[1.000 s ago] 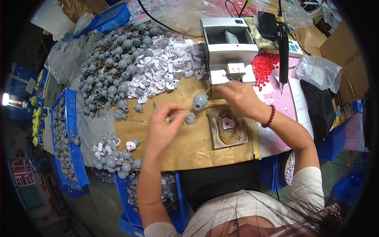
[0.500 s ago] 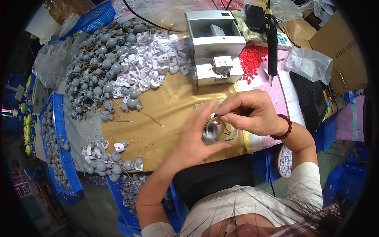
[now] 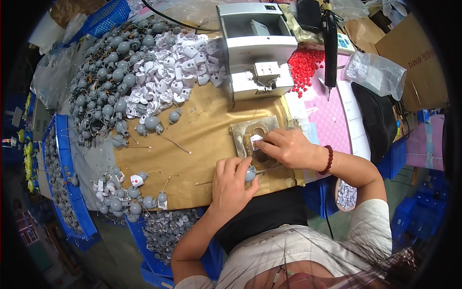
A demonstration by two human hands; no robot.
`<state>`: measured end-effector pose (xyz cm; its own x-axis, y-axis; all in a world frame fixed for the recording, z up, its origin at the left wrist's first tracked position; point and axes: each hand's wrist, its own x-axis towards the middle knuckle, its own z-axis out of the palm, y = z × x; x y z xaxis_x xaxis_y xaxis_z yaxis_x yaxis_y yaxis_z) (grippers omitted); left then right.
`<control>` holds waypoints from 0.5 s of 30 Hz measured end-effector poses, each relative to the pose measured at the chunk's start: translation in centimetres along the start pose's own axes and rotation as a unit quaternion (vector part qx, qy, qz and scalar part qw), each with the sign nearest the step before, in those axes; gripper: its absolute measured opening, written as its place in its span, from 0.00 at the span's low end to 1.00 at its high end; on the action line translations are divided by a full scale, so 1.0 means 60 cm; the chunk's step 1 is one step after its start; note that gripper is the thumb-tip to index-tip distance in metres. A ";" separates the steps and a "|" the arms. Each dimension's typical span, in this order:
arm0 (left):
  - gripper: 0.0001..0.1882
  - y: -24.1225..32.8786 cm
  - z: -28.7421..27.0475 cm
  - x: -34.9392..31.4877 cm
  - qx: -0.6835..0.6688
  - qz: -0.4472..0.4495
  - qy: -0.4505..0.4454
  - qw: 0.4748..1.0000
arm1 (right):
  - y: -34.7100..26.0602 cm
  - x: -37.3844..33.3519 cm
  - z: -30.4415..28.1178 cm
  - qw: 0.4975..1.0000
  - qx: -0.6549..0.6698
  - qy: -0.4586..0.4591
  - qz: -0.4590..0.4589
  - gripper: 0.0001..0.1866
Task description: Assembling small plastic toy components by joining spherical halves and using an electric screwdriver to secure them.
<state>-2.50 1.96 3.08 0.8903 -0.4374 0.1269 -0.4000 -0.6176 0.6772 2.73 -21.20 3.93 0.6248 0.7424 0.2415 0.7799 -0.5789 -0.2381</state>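
My left hand (image 3: 230,187) is closed on a small grey ball-shaped part (image 3: 250,173), whose thin wire sticks out to the left. It rests low at the table's front edge, just below a square metal fixture (image 3: 238,132) with rounded recesses. Over this fixture my right hand (image 3: 291,148) is bent down, its fingertips pinching the edge of a small white plastic piece (image 3: 255,139) in the recess. Part of the white piece and of the recess is hidden under my fingers.
A silver machine (image 3: 260,50) stands behind the fixture. Left of it are heaps of white plastic shells (image 3: 168,67) and grey ball parts (image 3: 110,72). Red caps (image 3: 305,67) and a hanging electric screwdriver (image 3: 330,53) are to the right. Finished-looking parts (image 3: 118,192) lie front left.
My left hand has drawn down toward the front edge with the grey part. My right hand has lowered onto the fixture, where the white piece now shows. The view has shifted slightly.
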 end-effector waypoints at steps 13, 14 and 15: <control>0.25 0.008 -0.008 0.005 0.017 0.015 -0.010 1.000 | -0.011 0.012 -0.009 0.998 -0.051 -0.033 -0.021 0.08; 0.25 0.008 -0.008 0.005 0.020 0.008 -0.015 1.000 | -0.015 0.013 -0.007 0.997 -0.064 -0.040 -0.029 0.08; 0.25 0.010 -0.008 0.007 0.023 0.002 -0.020 1.000 | -0.020 0.014 -0.003 0.995 -0.076 -0.048 -0.036 0.08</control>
<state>-2.26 1.77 3.89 0.8797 -0.4647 0.1007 -0.4139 -0.6441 0.6432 2.30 -19.96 4.60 0.5657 0.8088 0.1608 0.8241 -0.5613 -0.0762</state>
